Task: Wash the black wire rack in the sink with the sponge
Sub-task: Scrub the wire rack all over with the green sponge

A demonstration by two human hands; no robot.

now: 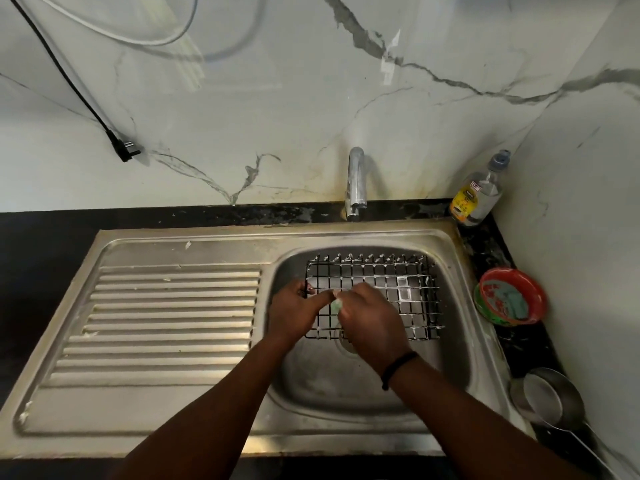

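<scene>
The black wire rack (394,289) lies in the steel sink (349,386) basin, tilted up toward the back wall, with white suds along its wires. My left hand (294,311) grips the rack's left edge. My right hand (372,318) is closed on a pale green sponge (336,304), pressed against the rack's left front part. Only a small bit of the sponge shows between the fingers. The drain is partly hidden under my right hand.
A chrome tap (356,183) stands behind the basin, with no water running. The ribbed drainboard (166,327) lies to the left. On the right counter stand a bottle (479,192), a red bowl (510,296) with a scrub pad, and a steel pan (550,400). A black plug (121,147) hangs at the wall.
</scene>
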